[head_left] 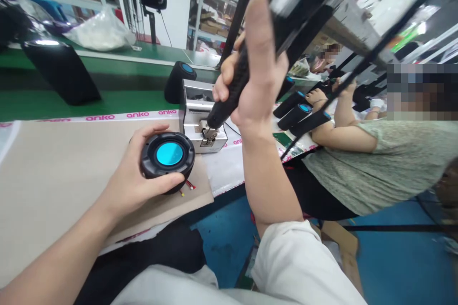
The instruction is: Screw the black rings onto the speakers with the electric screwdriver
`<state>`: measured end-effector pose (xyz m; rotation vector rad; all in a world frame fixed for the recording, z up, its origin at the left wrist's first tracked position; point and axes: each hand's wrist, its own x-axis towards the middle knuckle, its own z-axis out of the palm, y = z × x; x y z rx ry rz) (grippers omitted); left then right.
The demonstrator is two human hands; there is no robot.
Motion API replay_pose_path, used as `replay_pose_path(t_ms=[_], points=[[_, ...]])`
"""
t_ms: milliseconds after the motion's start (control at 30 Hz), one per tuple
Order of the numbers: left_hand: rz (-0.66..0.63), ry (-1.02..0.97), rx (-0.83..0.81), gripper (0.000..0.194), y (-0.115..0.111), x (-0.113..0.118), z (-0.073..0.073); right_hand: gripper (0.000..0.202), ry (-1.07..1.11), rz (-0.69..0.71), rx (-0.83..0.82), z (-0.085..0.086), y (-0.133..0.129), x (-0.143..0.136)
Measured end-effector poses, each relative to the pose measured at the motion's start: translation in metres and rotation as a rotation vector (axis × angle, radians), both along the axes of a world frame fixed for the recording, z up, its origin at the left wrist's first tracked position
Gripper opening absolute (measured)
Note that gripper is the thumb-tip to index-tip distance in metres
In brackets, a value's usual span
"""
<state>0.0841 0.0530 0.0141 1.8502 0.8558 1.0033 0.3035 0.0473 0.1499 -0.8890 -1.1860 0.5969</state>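
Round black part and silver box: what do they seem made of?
Round black part: probably moulded plastic, satin, judging by soft highlights; its blue disc looks smooth, material unclear. Silver box: likely sheet metal, from its grey sheen and straight edges.

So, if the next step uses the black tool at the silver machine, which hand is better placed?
The right hand, I would judge: it grips the black tool, whose lower end appears close to the silver machine. The left hand is occupied, holding the round black part.
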Motion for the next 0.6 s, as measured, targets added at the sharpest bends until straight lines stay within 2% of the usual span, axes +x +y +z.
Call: replay_pose_path(t_ms=[100,200,367,433,533,600], points=[[0.016,-0.021,0.037,0.082,-0.001,-0.001,0.000,0.068,0.070,-0.043,0.049,-0.031,0.015,0.009],[0.026,-0.056,0.099,0.079,-0.001,0.000,-0.001,0.062,0.102,-0.055,0.077,-0.046,0.027,0.008],[-0.023,-0.115,0.140,0.089,0.004,-0.002,-0.011,0.056,0.124,-0.033,0.078,-0.048,0.030,0.006],[-0.050,-0.152,0.149,0.087,0.005,-0.003,-0.013,0.055,0.134,0.002,0.045,-0.050,0.028,0.009],[-0.067,-0.180,0.168,0.076,0.006,-0.001,-0.011,0.054,0.172,0.053,-0.034,-0.051,0.020,0.015],[-0.082,-0.194,0.156,0.081,0.005,0.001,-0.008,0.048,0.204,0.089,0.021,-0.042,0.011,0.016]])
